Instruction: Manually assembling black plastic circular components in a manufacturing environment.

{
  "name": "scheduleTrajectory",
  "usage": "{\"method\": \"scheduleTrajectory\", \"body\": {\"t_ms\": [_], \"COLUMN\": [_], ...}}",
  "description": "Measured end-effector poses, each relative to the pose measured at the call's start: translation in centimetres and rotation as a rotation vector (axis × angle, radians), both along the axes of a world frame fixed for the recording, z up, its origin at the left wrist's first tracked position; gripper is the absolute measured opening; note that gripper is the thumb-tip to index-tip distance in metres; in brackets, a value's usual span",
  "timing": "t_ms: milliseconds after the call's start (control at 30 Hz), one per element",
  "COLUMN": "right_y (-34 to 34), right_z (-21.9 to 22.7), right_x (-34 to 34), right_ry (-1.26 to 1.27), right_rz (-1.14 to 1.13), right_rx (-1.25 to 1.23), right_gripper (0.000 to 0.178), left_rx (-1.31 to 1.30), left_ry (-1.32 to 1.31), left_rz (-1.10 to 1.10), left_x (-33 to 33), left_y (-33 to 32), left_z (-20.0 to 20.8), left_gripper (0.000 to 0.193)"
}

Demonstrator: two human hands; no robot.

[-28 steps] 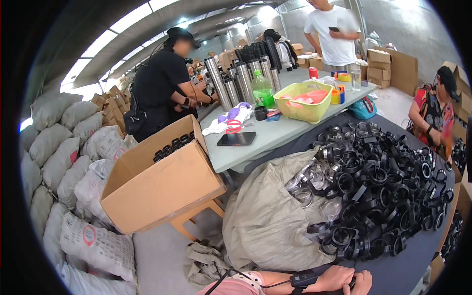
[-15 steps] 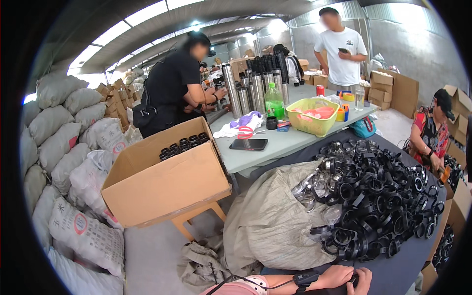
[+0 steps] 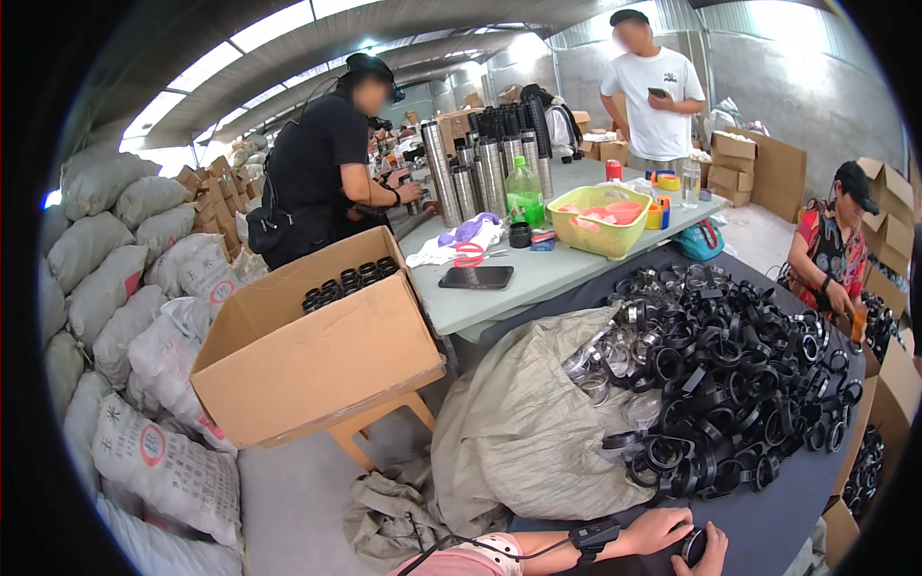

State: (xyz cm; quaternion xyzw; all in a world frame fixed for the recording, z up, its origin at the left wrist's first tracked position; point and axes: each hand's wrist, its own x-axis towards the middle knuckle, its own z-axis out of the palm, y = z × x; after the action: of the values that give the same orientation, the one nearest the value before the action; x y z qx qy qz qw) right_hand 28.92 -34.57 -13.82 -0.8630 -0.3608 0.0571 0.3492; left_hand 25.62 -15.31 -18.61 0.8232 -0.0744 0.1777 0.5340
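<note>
My right hand [image 3: 713,554] grips a round black lid-like part [image 3: 693,546] with a pale rim, low over the dark table cover [image 3: 802,518]. Beside it, my left hand [image 3: 661,530] is closed, fingertips near that part; what it pinches, if anything, is too small to make out. A black device is strapped to my left wrist. Just beyond my hands lies a large heap of black ring-shaped parts with handle loops [image 3: 730,384]. Some clear plastic lids [image 3: 642,408] lie among them, on and beside a beige woven sack [image 3: 523,422].
A cardboard box [image 3: 317,374] with black cylindrical parts rests on a wooden stool [image 3: 384,427]. The green table [image 3: 461,307] bears metal cylinders [image 3: 490,173], a yellow-green basket [image 3: 600,230], a phone [image 3: 475,277] and a green bottle [image 3: 524,197]. Stuffed sacks [image 3: 168,470] line the left. Three people are nearby.
My hands have moved slightly apart, and the black round part in my right hand has turned to show more of its face. The view has shifted a little.
</note>
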Motion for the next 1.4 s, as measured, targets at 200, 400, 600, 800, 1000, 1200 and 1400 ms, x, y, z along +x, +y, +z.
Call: {"method": "scheduleTrajectory", "body": {"t_ms": [200, 400, 600, 800, 1000, 1200, 1400], "right_y": [-0.9, -3.4, -4.9, -4.8, -4.7, -4.8, -4.7], "right_z": [-0.6, -1.8, -3.4, -3.8, -3.4, -3.8, -3.6], "right_x": [0.3, 1.9, 3.2, 3.0, 2.8, 2.9, 2.8], "right_ry": [-0.031, -0.129, -0.102, -0.195, -0.188, -0.215, -0.222], "right_rz": [-0.026, -0.179, -0.292, -0.282, -0.295, -0.288, -0.288], "right_rx": [0.031, 0.112, 0.143, 0.097, 0.076, 0.077, 0.085], "right_gripper": [0.083, 0.079, 0.078, 0.077, 0.078, 0.077, 0.077], "left_rx": [-0.02, 0.048, 0.045, 0.065, 0.076, 0.07, 0.062], "left_ry": [0.084, -0.043, 0.02, 0.037, 0.023, 0.028, 0.035], "left_rz": [-0.015, 0.029, 0.015, 0.012, 0.017, 0.017, 0.014], "left_x": [-0.4, -0.3, -0.1, -0.2, -0.2, -0.1, -0.2], "left_y": [0.2, 0.2, 0.2, 0.2, 0.1, 0.0, 0.1], "left_z": [0.8, 1.0, 0.8, 1.1, 1.0, 1.0, 1.0], "left_gripper": [0.027, 0.028, 0.028, 0.028, 0.027, 0.026, 0.026]}}
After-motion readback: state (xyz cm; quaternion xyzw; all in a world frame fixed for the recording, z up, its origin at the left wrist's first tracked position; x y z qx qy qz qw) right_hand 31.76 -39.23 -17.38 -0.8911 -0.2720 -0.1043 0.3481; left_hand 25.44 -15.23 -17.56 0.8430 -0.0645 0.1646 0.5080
